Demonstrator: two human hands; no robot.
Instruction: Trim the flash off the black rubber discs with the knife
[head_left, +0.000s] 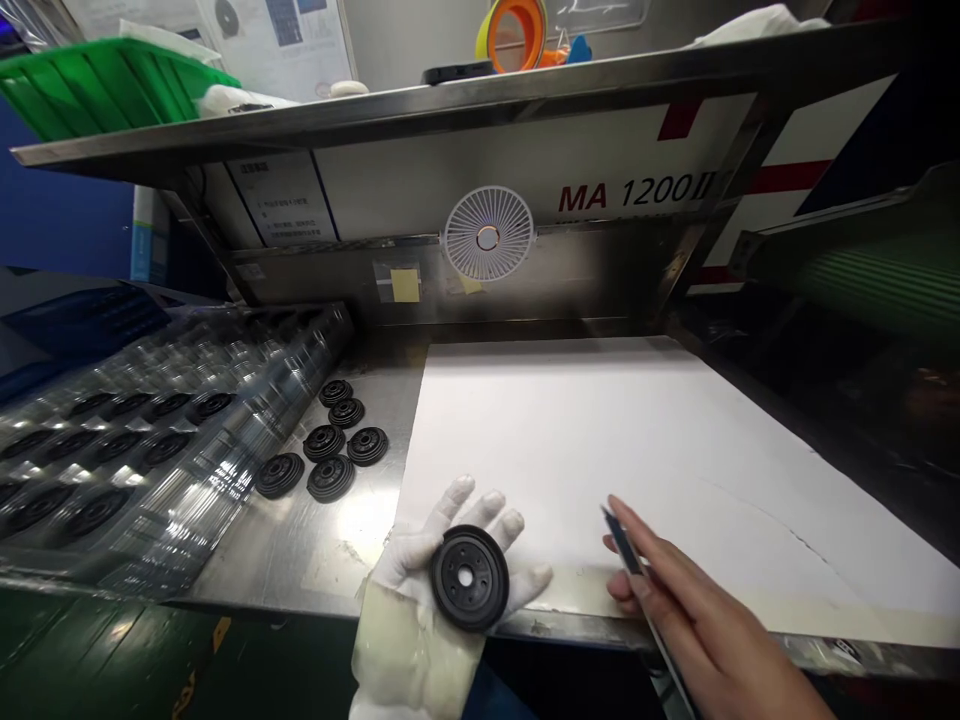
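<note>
My left hand (409, 555), in a white glove with a pale cuff, is turned palm up with its fingers spread. A black grooved disc (484, 590) with a small centre hole rests on it, its flat face towards me. My right hand (690, 610), bare, is closed around a slim utility knife (630, 550); its pointed tip faces up and left, apart from the disc. Several similar black discs (330, 478) lie on the metal bench to the left of my gloved hand.
A white sheet (570, 430) covers much of the metal bench (300, 545). Clear plastic trays (247, 455) holding black discs are stacked at left. A small white fan (489, 235) sits below the shelf (390, 110), which carries a green bin (105, 85) and tape rolls (517, 35).
</note>
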